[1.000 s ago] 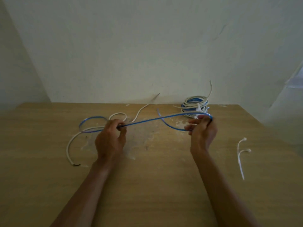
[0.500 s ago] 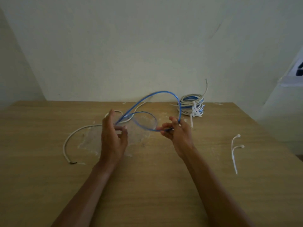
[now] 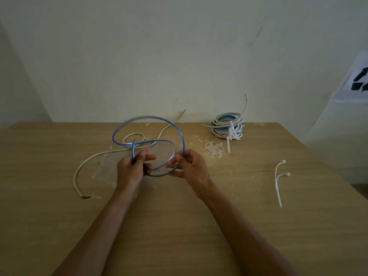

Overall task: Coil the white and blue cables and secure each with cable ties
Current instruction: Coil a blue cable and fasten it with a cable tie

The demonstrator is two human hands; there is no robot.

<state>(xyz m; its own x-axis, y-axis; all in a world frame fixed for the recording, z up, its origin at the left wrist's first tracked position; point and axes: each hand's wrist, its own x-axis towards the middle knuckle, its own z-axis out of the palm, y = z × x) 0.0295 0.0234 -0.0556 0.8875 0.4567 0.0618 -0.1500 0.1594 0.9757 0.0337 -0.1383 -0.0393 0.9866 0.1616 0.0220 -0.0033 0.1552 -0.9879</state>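
Note:
A blue cable (image 3: 180, 134) is bent into two or three loose loops above the middle of the wooden table (image 3: 179, 226). My left hand (image 3: 131, 170) pinches the loops at their left side, and my right hand (image 3: 191, 166) grips them at the right. A white cable (image 3: 95, 157) lies loose on the table to the left, curling behind the blue loops, its dark tip near the left. Two white cable ties (image 3: 277, 180) lie on the table to the right of my right hand.
A stack of coiled white and blue cables (image 3: 228, 126), bound with white ties, sits at the back right against the wall. Pale flecks (image 3: 214, 148) are scattered over the table's middle. A white sheet with black marks (image 3: 356, 82) hangs at the far right.
The blue cable went from a stretched line to stacked loops. My hands have moved closer together, and my right hand has come leftward with the cable.

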